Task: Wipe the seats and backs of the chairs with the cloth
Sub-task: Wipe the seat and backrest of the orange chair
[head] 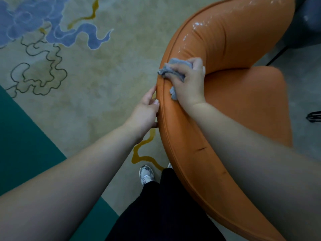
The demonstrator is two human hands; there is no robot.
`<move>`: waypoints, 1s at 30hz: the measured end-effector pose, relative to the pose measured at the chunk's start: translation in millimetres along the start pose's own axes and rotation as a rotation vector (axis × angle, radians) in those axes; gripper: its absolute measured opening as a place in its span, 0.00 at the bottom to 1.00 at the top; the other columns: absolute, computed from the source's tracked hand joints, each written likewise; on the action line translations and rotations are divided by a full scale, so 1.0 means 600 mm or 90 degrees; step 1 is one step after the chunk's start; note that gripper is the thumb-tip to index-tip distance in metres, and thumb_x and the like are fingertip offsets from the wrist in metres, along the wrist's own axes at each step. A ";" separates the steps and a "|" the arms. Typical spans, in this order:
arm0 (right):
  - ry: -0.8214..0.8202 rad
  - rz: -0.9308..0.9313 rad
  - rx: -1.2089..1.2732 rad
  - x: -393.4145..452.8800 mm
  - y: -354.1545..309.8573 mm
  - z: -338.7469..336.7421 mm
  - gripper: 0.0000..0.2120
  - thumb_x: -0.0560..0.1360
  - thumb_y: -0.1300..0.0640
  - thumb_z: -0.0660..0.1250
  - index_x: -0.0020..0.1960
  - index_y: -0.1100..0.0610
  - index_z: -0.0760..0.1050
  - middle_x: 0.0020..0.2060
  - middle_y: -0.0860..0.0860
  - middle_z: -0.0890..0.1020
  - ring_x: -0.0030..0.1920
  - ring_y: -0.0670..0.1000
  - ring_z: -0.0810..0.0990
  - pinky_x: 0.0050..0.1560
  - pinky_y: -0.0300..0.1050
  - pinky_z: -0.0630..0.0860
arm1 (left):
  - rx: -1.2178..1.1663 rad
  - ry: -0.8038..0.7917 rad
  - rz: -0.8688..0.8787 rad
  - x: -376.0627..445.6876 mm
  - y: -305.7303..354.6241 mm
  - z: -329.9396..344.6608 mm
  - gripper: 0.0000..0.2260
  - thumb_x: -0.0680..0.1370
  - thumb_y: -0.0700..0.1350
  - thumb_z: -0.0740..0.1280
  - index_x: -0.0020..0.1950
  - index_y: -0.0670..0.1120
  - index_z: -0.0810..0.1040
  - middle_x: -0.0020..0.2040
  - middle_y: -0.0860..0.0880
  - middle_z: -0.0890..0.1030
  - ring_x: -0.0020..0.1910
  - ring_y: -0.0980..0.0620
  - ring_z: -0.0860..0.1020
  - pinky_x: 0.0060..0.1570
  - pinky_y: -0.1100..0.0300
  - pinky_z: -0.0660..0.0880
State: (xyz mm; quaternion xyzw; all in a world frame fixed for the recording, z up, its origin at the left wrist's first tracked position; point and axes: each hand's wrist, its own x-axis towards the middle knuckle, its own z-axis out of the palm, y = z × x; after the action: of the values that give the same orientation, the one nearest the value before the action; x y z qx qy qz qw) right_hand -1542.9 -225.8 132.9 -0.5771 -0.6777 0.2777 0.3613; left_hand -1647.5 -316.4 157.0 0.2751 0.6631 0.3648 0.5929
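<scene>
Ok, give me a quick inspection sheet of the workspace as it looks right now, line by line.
Surface: patterned carpet with blue, yellow and dark outline shapes; a green band at lower left.
Job's things: orange chair, its curved back rim glossy towards the top; grey cloth bunched on the rim.
Clutter: nothing seen.
Hands: right hand grips the cloth against the top of the chair back; left hand holds the outer edge of the back, thumb on the rim.
Cables: a dark wiry object at the right edge, too cut off to identify.
Surroundings: person's dark trousers and a light shoe beside the chair; dark shape at upper right, unclear.
</scene>
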 end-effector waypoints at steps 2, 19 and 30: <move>-0.015 -0.017 0.028 -0.034 0.014 -0.013 0.12 0.69 0.57 0.74 0.52 0.51 0.83 0.49 0.53 0.69 0.54 0.59 0.72 0.60 0.51 0.71 | 0.023 0.001 0.018 0.011 0.009 0.004 0.23 0.83 0.41 0.54 0.75 0.59 0.58 0.56 0.54 0.79 0.44 0.58 0.80 0.44 0.57 0.79; -0.053 -0.009 0.067 0.006 0.032 -0.016 0.15 0.70 0.60 0.73 0.55 0.50 0.82 0.49 0.53 0.68 0.54 0.57 0.71 0.61 0.50 0.70 | 0.134 0.038 0.102 0.106 0.086 0.017 0.21 0.83 0.39 0.53 0.76 0.51 0.61 0.74 0.49 0.66 0.71 0.53 0.65 0.71 0.54 0.61; 0.060 0.028 -0.023 0.127 0.035 0.012 0.14 0.70 0.58 0.73 0.55 0.51 0.82 0.48 0.54 0.68 0.53 0.60 0.72 0.59 0.49 0.70 | 0.188 -0.063 0.085 0.216 0.148 0.005 0.20 0.83 0.40 0.53 0.75 0.53 0.61 0.70 0.41 0.70 0.70 0.42 0.67 0.69 0.48 0.64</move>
State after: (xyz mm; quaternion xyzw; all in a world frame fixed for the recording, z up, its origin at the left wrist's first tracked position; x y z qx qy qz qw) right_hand -1542.1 -146.8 125.0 -0.6109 -0.6518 0.2458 0.3762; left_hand -1669.3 -160.7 153.2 0.4201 0.6598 0.2884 0.5522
